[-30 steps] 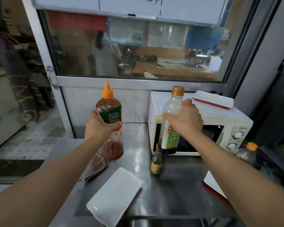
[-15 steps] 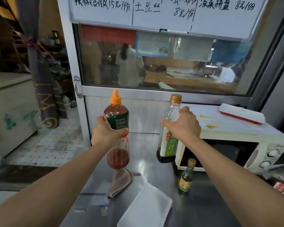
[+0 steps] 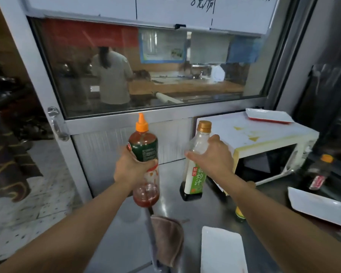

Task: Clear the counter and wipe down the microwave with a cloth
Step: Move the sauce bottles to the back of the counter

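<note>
Both bottles carried leftward off microwave (image 3: 264,138) front. Left hand (image 3: 130,168) grips sauce bottle (image 3: 145,154); right hand (image 3: 215,154) grips seasoning bottle (image 3: 195,174). Cloth (image 3: 167,237) waits at 6 o'clock on counter (image 3: 185,211).

Eatery kitchen: menu whiteboard (image 3: 165,8) (prices), serving window (image 3: 146,71), steel counter (image 3: 185,211).

Orange-capped sauce bottle (image 3: 144,154), brown cloth (image 3: 167,239)

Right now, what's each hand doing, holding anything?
Left hand: grips the red sauce bottle.
Right hand: grips the green-label bottle.
</note>
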The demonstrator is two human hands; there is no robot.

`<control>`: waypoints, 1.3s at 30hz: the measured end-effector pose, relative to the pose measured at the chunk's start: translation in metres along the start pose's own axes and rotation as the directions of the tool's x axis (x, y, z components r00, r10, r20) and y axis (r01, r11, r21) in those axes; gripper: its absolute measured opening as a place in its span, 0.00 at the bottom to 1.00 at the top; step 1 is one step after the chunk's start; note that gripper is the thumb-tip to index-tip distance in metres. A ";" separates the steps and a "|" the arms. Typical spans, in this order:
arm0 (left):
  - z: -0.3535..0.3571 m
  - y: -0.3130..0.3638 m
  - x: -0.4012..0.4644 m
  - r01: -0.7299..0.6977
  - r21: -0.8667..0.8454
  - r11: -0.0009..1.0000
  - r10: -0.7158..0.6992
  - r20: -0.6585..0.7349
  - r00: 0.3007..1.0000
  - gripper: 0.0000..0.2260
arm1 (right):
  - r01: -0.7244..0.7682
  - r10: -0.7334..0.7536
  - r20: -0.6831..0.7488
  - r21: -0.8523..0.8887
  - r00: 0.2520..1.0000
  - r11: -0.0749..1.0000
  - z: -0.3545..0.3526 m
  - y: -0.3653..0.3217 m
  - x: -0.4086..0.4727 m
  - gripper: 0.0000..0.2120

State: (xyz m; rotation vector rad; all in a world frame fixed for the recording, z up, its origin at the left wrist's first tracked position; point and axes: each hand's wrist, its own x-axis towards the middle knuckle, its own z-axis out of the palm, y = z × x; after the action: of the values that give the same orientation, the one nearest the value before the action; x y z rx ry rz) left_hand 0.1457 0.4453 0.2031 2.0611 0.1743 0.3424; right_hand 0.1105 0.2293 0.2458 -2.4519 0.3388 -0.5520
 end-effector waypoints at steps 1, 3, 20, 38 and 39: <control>0.003 -0.003 0.008 -0.004 -0.007 1.000 0.004 0.023 1.000 0.36 | -0.015 0.015 -0.008 -0.007 1.000 1.000 0.003 0.000 0.001 0.30; 0.010 -0.008 0.021 -0.009 -0.032 0.999 0.011 0.064 0.998 0.36 | -0.036 0.036 -0.017 -0.026 0.999 0.999 0.010 0.001 0.004 0.30; 0.119 -0.015 0.136 -0.050 -0.074 0.996 0.061 0.158 0.986 0.35 | -0.074 0.073 -0.034 -0.013 0.997 0.997 0.090 0.065 0.109 0.33; 0.235 -0.046 0.191 0.004 -0.060 0.998 0.009 0.210 0.978 0.35 | -0.122 0.121 -0.058 -0.018 0.991 0.992 0.149 0.120 0.143 0.31; 0.235 -0.048 0.192 0.001 -0.059 0.998 0.012 0.208 0.978 0.36 | -0.129 0.128 -0.063 -0.015 0.990 0.992 0.151 0.121 0.143 0.31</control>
State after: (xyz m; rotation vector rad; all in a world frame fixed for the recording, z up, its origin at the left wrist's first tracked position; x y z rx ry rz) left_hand 0.4021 0.3241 0.0853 2.0242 0.0307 0.1317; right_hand 0.2922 0.1576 0.1059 -2.4147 0.5259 -0.5725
